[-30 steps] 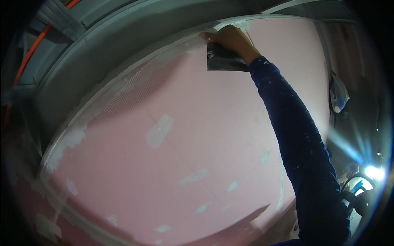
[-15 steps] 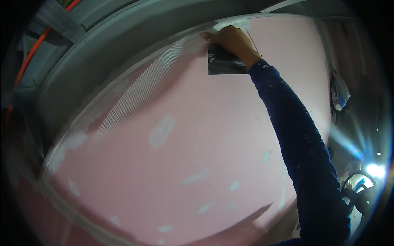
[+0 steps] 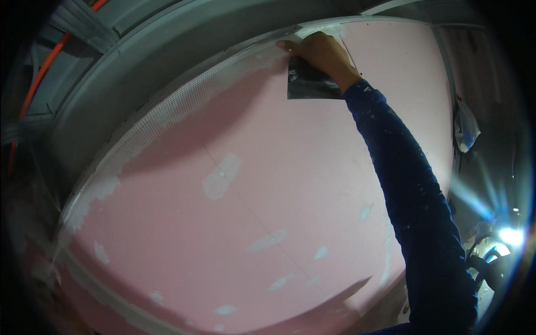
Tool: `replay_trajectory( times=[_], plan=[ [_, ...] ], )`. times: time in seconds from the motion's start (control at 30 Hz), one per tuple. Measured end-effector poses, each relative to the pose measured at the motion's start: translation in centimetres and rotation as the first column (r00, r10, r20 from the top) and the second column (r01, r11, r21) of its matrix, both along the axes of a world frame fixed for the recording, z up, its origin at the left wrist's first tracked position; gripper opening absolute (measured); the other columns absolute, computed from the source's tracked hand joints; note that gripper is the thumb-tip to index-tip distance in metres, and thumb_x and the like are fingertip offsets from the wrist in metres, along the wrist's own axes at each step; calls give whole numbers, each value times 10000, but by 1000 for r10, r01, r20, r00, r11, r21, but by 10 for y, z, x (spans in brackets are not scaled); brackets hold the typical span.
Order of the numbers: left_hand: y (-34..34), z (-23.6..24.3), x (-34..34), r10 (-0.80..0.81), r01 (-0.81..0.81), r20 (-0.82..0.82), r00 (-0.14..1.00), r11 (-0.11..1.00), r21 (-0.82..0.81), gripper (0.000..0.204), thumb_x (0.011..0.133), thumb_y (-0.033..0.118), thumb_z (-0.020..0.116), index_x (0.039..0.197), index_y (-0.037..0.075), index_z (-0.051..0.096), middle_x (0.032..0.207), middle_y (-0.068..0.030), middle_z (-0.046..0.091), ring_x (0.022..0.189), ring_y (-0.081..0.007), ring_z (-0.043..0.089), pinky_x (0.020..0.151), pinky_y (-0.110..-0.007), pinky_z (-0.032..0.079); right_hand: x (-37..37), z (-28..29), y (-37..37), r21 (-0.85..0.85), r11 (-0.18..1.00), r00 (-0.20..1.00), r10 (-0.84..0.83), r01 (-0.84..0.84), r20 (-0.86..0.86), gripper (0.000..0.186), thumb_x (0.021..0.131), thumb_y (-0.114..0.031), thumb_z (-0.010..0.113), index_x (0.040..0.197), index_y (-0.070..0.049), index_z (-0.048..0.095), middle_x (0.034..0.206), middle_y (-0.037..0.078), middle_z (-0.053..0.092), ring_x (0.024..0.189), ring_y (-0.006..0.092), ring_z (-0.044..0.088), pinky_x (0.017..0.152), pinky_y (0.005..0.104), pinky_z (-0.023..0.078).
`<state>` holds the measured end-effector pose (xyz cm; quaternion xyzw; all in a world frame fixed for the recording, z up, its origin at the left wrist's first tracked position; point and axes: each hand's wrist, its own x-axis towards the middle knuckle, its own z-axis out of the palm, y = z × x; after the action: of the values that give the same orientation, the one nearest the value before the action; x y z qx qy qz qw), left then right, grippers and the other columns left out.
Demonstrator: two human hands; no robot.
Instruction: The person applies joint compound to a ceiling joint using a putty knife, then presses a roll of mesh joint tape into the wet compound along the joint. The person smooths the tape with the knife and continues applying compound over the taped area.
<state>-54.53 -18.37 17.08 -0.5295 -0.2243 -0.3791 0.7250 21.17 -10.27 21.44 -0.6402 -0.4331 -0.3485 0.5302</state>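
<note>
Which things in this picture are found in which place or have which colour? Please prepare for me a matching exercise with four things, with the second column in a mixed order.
Column 1
1. Mesh strip
2. Dark rectangular blade
3. Translucent plastic bag
4. Long cable or hose

Column 2
A. Beyond the right edge of the pink panel
B. Orange
C. In the right hand
D. Along the panel's curved upper-left edge

Right pairs: 1-D, 2-C, 3-A, 4-B
</note>
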Motion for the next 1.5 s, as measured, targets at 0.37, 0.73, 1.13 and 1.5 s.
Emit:
replay_trajectory(
  times=[0.37, 0.73, 1.13, 1.5],
  plan=[
    [95, 44, 20, 710, -622, 141, 690, 681, -386, 295, 1095, 278, 495, 1284, 144, 679, 1050, -172, 738, 921, -354, 726, 814, -478, 587, -15, 4, -14, -59, 998, 996, -13, 7, -94, 807, 812, -831, 631, 918, -52, 809, 910, 199, 773, 869, 327, 769, 849, 422, 577],
    [135, 62, 29, 523, -399, 347, 779, 839, -369, 604, 1115, 458, 419, 906, 19, 778, 849, -227, 747, 765, -405, 732, 678, -486, 587, -13, 6, -17, -61, 998, 1000, -12, 10, -28, 877, 801, -871, 604, 884, -21, 799, 899, 215, 766, 893, 340, 764, 852, 440, 570],
    [132, 53, 39, 481, -409, 313, 819, 872, -269, 712, 1107, 500, 427, 732, -18, 740, 740, -247, 713, 676, -394, 723, 625, -458, 580, -11, 9, -17, -60, 998, 999, 13, -15, -35, 935, 761, -907, 606, 837, 10, 775, 852, 220, 753, 828, 339, 753, 837, 448, 563],
    [132, 57, 39, 439, -364, 257, 861, 884, -294, 667, 1026, 576, 567, 703, 14, 723, 719, -240, 701, 632, -380, 700, 555, -452, 534, -4, 4, -8, -18, 999, 1000, -27, 27, 9, 899, 812, -864, 591, 862, 13, 783, 885, 245, 756, 876, 358, 751, 890, 454, 551]
  ],
)
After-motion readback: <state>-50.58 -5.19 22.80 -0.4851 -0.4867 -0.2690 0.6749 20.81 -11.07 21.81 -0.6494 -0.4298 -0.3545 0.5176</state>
